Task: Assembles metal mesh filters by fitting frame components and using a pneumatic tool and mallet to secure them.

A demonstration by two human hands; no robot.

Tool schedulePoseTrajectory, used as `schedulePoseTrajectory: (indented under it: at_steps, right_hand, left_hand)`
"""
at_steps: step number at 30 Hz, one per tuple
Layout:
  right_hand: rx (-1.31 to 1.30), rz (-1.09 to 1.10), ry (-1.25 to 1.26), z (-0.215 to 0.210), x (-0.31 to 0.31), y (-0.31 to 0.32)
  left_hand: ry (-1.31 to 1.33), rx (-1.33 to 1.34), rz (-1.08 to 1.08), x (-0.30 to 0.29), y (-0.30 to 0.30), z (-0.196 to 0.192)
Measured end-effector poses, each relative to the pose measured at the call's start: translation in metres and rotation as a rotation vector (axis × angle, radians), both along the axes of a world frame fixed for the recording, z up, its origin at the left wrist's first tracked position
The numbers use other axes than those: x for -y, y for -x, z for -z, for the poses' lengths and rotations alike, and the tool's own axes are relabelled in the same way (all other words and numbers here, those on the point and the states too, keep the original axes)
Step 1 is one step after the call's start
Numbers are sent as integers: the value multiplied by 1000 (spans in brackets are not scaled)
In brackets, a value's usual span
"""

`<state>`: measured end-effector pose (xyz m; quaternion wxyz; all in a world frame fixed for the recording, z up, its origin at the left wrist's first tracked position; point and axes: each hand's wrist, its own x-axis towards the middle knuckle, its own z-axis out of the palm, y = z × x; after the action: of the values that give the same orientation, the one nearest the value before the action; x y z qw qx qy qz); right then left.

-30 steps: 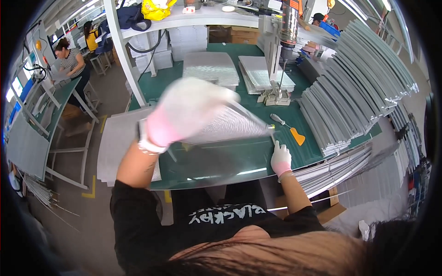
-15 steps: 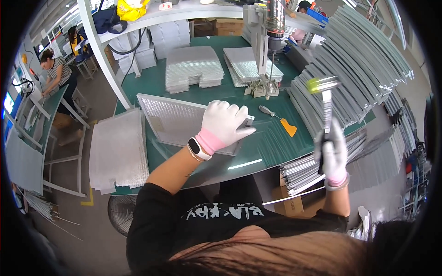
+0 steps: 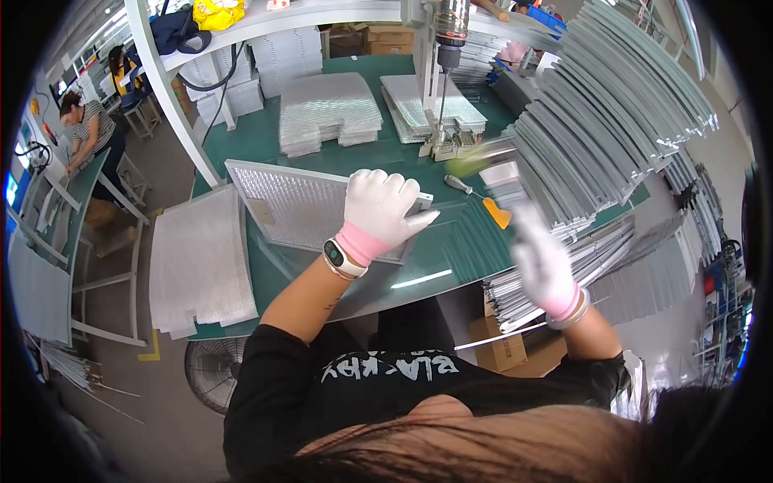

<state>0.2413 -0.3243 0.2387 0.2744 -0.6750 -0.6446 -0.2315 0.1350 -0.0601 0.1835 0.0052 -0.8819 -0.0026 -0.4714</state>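
My left hand [image 3: 377,208], in a white glove with a pink cuff, has its fingers curled over the upper edge of a silver-framed mesh panel [image 3: 302,205]. Its thumb points out to the right. The panel leans at a tilt on the green tabletop [image 3: 439,253]. Motion smears my right hand [image 3: 543,262], also gloved, which is closed around the handle of a mallet [image 3: 503,179]. The mallet's silver head, with a yellow-green end, is in the air to the right of the panel, apart from it.
A drill [image 3: 451,56] hangs on a stand beyond my hands. A screwdriver [image 3: 456,183] and an orange-bladed tool [image 3: 497,213] lie near the mallet. Mesh sheets [image 3: 330,113] are stacked behind, more [image 3: 200,262] lie left. Metal strips [image 3: 612,121] pile high at right. A person [image 3: 93,133] works far left.
My right hand has swung the mallet left and its head has come down toward the panel's side. The left hand keeps its hold on the panel. The whole view has shifted slightly.
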Motion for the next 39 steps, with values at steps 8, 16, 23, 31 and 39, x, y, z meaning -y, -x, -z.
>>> schedulePoseTrajectory:
  at_steps: [8, 16, 23, 31, 39]
  right_hand:
    - [-556, 153, 366, 128, -24, -33]
    - [-215, 141, -337, 45, -123, -88]
    - [-208, -177, -613, -144, -202, -95]
    - [-1250, -693, -481, -129, -199, -35]
    - [-1258, -1098, -267, -117, -210, -57]
  left_hand:
    - [-8, 89, 7, 3, 6, 0]
    - [107, 110, -19, 24, 12, -7]
    - [90, 147, 16, 29, -7, -7]
    - [87, 71, -34, 7, -7, -1]
    - [138, 52, 4, 11, -9, -3]
